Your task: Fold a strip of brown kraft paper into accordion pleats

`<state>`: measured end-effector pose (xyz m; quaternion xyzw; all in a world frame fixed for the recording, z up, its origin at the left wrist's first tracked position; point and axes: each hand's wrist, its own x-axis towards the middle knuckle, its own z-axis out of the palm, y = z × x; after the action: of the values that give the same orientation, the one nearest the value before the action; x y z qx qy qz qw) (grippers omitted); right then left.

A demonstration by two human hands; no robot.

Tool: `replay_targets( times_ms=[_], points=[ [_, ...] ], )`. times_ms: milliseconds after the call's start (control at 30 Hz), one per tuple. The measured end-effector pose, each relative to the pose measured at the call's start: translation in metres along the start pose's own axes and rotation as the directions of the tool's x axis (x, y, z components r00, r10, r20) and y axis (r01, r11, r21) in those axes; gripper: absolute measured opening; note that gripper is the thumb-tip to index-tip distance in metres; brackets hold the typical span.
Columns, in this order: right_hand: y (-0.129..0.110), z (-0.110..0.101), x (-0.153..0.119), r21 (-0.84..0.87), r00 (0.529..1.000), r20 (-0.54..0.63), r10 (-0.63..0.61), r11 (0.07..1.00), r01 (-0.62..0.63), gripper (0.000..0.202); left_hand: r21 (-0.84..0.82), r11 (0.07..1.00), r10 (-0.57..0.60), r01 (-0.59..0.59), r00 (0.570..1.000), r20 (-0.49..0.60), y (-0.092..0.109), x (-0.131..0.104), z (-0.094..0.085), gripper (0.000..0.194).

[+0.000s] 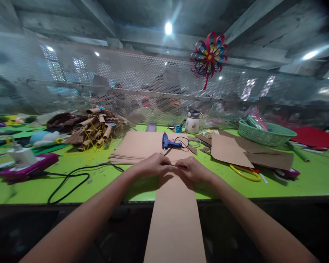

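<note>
A long strip of brown kraft paper (175,219) runs from the green table down over its front edge towards me. At its far end, my left hand (150,165) pinches the paper's edge between thumb and fingers. Close beside it, my right hand (192,168) pinches the same edge, fingers closed. The edge looks slightly rolled or folded between them, though the fingers partly hide it. Just beyond my hands lies a stack of brown paper sheets (137,146), with a blue glue gun (170,141) resting on top.
Left are a purple power strip (30,168), a black cable (71,175) and a pile of brown paper rolls with yellow string (98,128). Right are loose cardboard pieces (230,149), yellow-handled scissors (246,174) and a green basket (265,133). A jar (192,122) stands behind.
</note>
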<state>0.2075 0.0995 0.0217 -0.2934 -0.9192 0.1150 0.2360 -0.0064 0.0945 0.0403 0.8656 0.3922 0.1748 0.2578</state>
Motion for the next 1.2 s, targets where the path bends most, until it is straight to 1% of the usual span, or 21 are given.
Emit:
replay_targets(
  times_ms=[100,200,300,400,467,533,633,700,767,833,900,967,1100,1200],
  points=[
    [0.002,-0.001,0.001,0.051,1.0,0.012,0.003,0.999,-0.004,0.021,-0.015,1.0,-0.012,0.012,1.0,-0.01,-0.005,0.002,0.0,0.032],
    [0.008,-0.003,-0.001,0.077,1.0,0.019,0.019,0.997,-0.02,0.019,0.034,0.999,-0.002,0.003,0.999,-0.032,-0.008,0.003,0.001,0.025],
    [0.015,-0.005,-0.005,0.126,0.995,-0.012,0.097,0.987,-0.095,0.016,0.105,0.994,0.042,-0.036,0.997,-0.058,-0.008,0.004,0.0,0.022],
    [0.019,-0.007,-0.009,0.215,0.984,-0.017,0.177,0.962,-0.169,0.014,0.128,0.991,0.042,-0.031,0.996,-0.08,-0.006,0.004,0.0,0.021],
    [0.018,-0.009,-0.012,0.244,0.979,-0.014,0.201,0.951,-0.192,0.013,0.137,0.99,0.037,-0.025,0.996,-0.081,-0.004,0.004,-0.001,0.021],
    [0.016,-0.009,-0.013,0.257,0.977,-0.016,0.213,0.945,-0.202,0.014,0.138,0.99,0.024,-0.016,0.998,-0.053,-0.003,0.003,-0.002,0.02],
    [0.013,-0.008,-0.015,0.265,0.974,-0.022,0.225,0.941,-0.211,0.016,0.12,0.993,-0.023,0.021,1.0,0.019,-0.005,0.001,-0.005,0.02],
    [0.014,-0.007,-0.016,0.271,0.974,-0.035,0.224,0.94,-0.207,0.015,0.11,0.993,-0.039,0.034,0.998,0.044,-0.009,0.001,-0.006,0.019],
    [0.015,-0.008,-0.017,0.286,0.976,-0.025,0.216,0.937,-0.2,0.014,0.106,0.994,-0.03,0.025,0.999,0.046,-0.014,0.001,-0.007,0.018],
    [0.017,-0.01,-0.017,0.303,0.981,0.019,0.195,0.934,-0.192,0.016,0.112,0.994,-0.023,0.018,0.999,0.044,-0.016,0.002,-0.007,0.018],
    [0.019,-0.013,-0.017,0.308,0.983,0.064,0.171,0.934,-0.182,0.018,0.128,0.992,-0.018,0.013,0.999,0.043,-0.016,0.003,-0.006,0.018],
    [0.021,-0.015,-0.017,0.306,0.985,0.081,0.153,0.936,-0.171,0.019,0.154,0.988,-0.016,0.012,0.999,0.029,-0.015,0.003,-0.005,0.018],
    [0.022,-0.013,-0.018,0.295,0.988,0.056,0.143,0.943,-0.153,0.014,0.19,0.981,-0.041,0.042,0.999,-0.01,-0.013,0.004,-0.001,0.017],
    [0.021,-0.01,-0.019,0.281,0.987,0.033,0.16,0.946,-0.163,0.013,0.177,0.983,-0.052,0.052,0.999,-0.008,-0.013,0.003,0.0,0.018]
  ],
)
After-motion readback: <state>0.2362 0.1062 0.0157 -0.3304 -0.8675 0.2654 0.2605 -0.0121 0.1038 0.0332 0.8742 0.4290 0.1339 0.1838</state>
